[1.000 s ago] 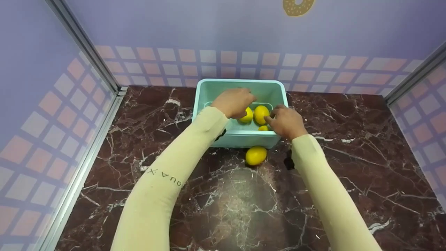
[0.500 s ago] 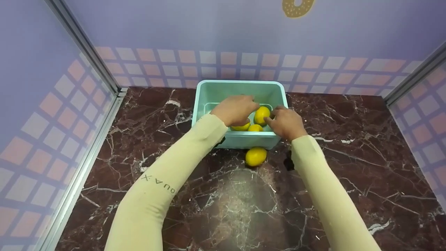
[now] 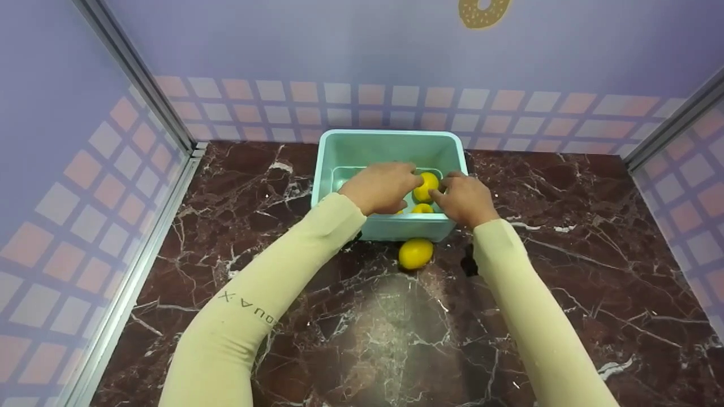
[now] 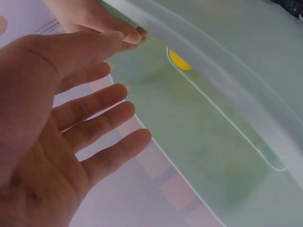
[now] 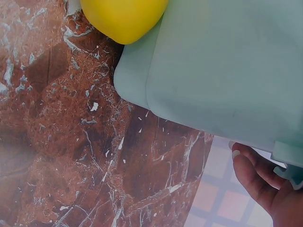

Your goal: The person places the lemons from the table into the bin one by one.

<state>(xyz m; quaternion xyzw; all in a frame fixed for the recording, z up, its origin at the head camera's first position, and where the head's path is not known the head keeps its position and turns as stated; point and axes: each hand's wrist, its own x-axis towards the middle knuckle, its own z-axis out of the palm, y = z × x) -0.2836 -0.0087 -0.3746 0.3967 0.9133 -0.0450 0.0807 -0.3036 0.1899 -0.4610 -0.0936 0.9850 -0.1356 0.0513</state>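
Note:
A light green plastic bin (image 3: pixel 404 229) stands on the marble tabletop, with yellow lemons inside. One lemon (image 3: pixel 425 188) lies toward its right side. Another lemon (image 3: pixel 423 208) shows over the near wall, and a sliver of yellow peeks out beneath my left hand (image 3: pixel 380 189). That hand hovers over the bin's opening; in the left wrist view its fingers (image 4: pixel 102 106) are spread and nearly straight, the palm bare. My right hand (image 3: pixel 467 199) grips the bin's right rim, thumb on the inner side, fingers (image 5: pixel 253 172) along the outer wall. A lemon (image 3: pixel 416 254) rests outside, against the near wall.
Behind the bin rises a purple wall (image 3: pixel 271 51) with a band of pink and white squares. Similar panels with metal frame strips (image 3: pixel 136 68) flank the marble tabletop (image 3: pixel 362 339) left and right.
My left hand has come nearer and lower over the bin. The lemon beneath it has shifted toward the near wall and is mostly hidden. My right hand stays on the rim.

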